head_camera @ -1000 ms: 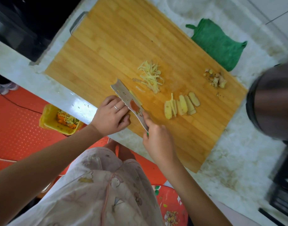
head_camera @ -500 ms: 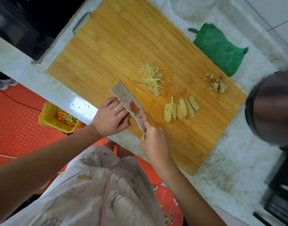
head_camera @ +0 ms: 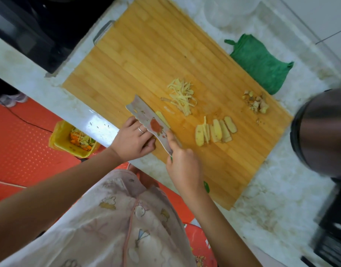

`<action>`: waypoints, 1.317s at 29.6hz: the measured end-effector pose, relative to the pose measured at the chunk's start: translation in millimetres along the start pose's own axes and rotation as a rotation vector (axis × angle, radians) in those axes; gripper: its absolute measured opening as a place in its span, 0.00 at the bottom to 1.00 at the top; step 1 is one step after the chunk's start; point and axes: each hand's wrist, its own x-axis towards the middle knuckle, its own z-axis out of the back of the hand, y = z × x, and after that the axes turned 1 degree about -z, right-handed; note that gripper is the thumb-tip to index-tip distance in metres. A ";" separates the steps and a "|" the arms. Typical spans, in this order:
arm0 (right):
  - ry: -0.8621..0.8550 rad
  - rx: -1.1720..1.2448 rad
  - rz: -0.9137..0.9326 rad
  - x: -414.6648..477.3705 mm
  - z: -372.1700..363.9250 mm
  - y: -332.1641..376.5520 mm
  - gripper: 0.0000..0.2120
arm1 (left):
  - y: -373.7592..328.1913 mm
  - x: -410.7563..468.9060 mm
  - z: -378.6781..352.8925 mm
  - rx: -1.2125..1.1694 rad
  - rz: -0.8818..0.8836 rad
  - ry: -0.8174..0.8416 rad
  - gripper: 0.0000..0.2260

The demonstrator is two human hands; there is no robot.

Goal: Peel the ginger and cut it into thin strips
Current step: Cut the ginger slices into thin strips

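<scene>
On the bamboo cutting board (head_camera: 146,54) my right hand (head_camera: 185,166) grips the green handle of a flower-printed knife (head_camera: 146,118), index finger laid along the blade. Beside the blade's left face, my left hand (head_camera: 134,140) is curled with its knuckles against the steel, holding down a ginger slice (head_camera: 163,118) whose end shows past the blade. A pile of thin ginger strips (head_camera: 182,97) lies further up the board. To the right is a row of ginger slices (head_camera: 216,131). Peel scraps (head_camera: 256,103) sit near the board's right corner.
A green cloth (head_camera: 260,62) lies on the marble counter beyond the board. A dark round pot (head_camera: 324,132) stands at the right, a black appliance (head_camera: 335,228) below it. A dark hob (head_camera: 31,26) is at top left. A yellow waste bin (head_camera: 73,139) stands on the red floor.
Both hands and the knife stay in almost the same spot at the board's near edge. Only the view has shifted a little.
</scene>
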 end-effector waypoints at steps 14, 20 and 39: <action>-0.030 0.050 -0.043 2.8 -20.8 -0.2 0.32 | -4.0 4.5 3.7 0.004 -0.013 -0.052 0.04; -0.028 0.081 -0.051 2.1 -16.7 0.4 0.32 | -1.5 2.6 0.4 0.004 -0.005 -0.027 0.06; 0.075 0.158 -0.037 5.9 -7.7 -2.7 0.33 | -3.6 6.0 1.1 -0.031 -0.012 -0.051 0.07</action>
